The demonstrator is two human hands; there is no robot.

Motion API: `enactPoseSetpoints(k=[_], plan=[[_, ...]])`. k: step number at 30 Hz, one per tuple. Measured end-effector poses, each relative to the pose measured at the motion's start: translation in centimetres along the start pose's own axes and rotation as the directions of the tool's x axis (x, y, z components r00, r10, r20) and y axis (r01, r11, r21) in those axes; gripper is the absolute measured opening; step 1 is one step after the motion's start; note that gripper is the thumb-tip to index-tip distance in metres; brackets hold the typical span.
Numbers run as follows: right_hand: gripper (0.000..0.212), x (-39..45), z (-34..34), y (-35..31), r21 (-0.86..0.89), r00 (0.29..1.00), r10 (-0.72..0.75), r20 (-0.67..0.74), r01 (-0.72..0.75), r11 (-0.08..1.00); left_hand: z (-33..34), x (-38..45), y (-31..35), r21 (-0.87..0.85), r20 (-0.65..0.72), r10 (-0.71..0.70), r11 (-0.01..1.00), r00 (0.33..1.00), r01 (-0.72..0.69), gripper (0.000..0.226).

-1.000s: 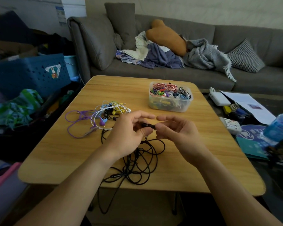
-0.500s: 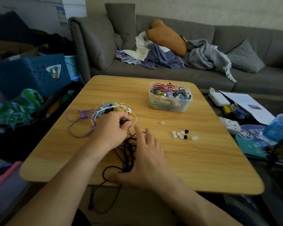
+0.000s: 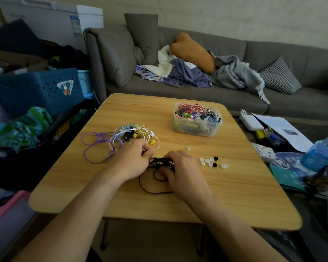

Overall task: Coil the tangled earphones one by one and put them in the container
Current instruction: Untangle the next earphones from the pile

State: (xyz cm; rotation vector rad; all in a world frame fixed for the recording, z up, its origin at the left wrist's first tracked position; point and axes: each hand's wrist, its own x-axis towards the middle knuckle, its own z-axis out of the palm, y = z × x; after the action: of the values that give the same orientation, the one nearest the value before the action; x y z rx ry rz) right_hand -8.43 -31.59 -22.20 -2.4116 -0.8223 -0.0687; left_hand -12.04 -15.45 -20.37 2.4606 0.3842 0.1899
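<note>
A: Table (image 3: pixel 235 195) first: wooden top, both forearms reaching over the near edge.
B: Container?
A: Clear plastic container (image 3: pixel 197 129) sits far right of centre, well apart from the hands, already packed with coiled earphones in pink, blue, black.
B: Remaining tangle?
A: Tangled pile (image 3: pixel 129 134) left of centre, purple, white, blue and yellow cords, purple loops trailing left.
B: Hands?
A: Left hand (image 3: pixel 131 163) has fingers curled, pinching one end of the black earphones (image 3: pixel 159 165), just beside the pile. Right hand (image 3: pixel 186 173) is curled over the bunched black cord, gripping it against the table (a loop of cord lies out toward the near edge).
B: Small stuff?
A: Loose ear tips (image 3: pixel 211 162), white and black, scattered just right of the right hand.
</note>
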Motion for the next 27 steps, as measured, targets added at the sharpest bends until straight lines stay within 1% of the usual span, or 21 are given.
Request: enactPoseSetpoints(k=[2,4,5,7,9,11,13,14,15,17,19,21,22,25,27], plan=[[0.015,0.5,-0.3,0.5,0.132,0.994,0.114,-0.004,-0.112,0.985,0.1,-0.1,0.1,-0.031,0.044,-0.002,1.0,0.999,0.003,0.014],[0.014,1.0,-0.8,1.1,0.328,0.971,0.24,0.016,-0.232,0.916,0.4,0.0,0.4,-0.137,0.08,0.006,0.991,0.997,0.005,0.019],[0.015,1.2,-1.0,1.3,0.419,0.959,0.284,0.014,-0.263,0.869,0.4,0.1,0.6,-0.195,0.081,0.011,0.981,0.997,0.005,0.021],[0.019,1.8,-1.4,1.7,0.556,0.948,0.319,-0.015,-0.257,0.791,0.6,0.1,1.3,-0.326,0.081,0.028,0.945,0.996,-0.001,0.024],[0.017,2.3,-1.8,1.8,0.674,0.947,0.32,-0.011,-0.229,0.702,0.7,0.2,1.9,-0.443,0.086,0.075,0.896,0.993,-0.029,0.03],[0.016,2.7,-2.5,2.0,0.758,0.945,0.327,0.005,-0.217,0.615,0.7,0.4,2.1,-0.477,0.088,0.128,0.876,0.988,-0.071,0.044],[0.018,3.2,-3.2,2.3,0.805,0.947,0.321,-0.003,-0.188,0.562,0.7,0.6,1.8,-0.416,0.068,0.162,0.901,0.984,-0.12,0.063],[0.019,3.3,-3.8,2.4,0.806,0.951,0.308,-0.017,-0.17,0.567,0.8,0.8,1.6,-0.357,0.054,0.17,0.924,0.984,-0.14,0.069],[0.02,3.5,-4.4,2.5,0.783,0.957,0.29,-0.035,-0.154,0.603,0.7,0.9,1.5,-0.299,0.042,0.172,0.942,0.984,-0.151,0.073],[0.022,3.9,-5.8,2.6,0.673,0.969,0.234,-0.083,-0.119,0.73,0.5,1.2,1.1,-0.238,0.037,0.162,0.96,0.986,-0.149,0.07],[0.025,4.6,-7.1,2.9,0.529,0.971,0.196,-0.137,-0.095,0.843,0.3,1.5,0.9,-0.258,0.039,0.168,0.954,0.985,-0.152,0.051],[0.025,5.4,-8.2,3.4,0.382,0.97,0.171,-0.175,-0.093,0.919,0.0,1.8,0.8,-0.3,-0.03,0.211,0.93,0.977,-0.211,0.02],[0.025,5.7,-8.7,3.6,0.318,0.972,0.147,-0.183,-0.083,0.944,-0.2,1.9,0.7,-0.314,-0.075,0.225,0.919,0.971,-0.237,0.009],[0.026,6.6,-9.7,3.7,0.187,0.985,0.07,-0.159,-0.04,0.982,-0.7,2.1,0.3,-0.309,-0.176,0.207,0.917,0.962,-0.253,0.015],[0.027,7.2,-10.2,3.5,0.177,0.986,0.049,-0.161,-0.02,0.984,-0.8,2.3,0.0,-0.311,-0.185,0.193,0.918,0.964,-0.244,0.013]])
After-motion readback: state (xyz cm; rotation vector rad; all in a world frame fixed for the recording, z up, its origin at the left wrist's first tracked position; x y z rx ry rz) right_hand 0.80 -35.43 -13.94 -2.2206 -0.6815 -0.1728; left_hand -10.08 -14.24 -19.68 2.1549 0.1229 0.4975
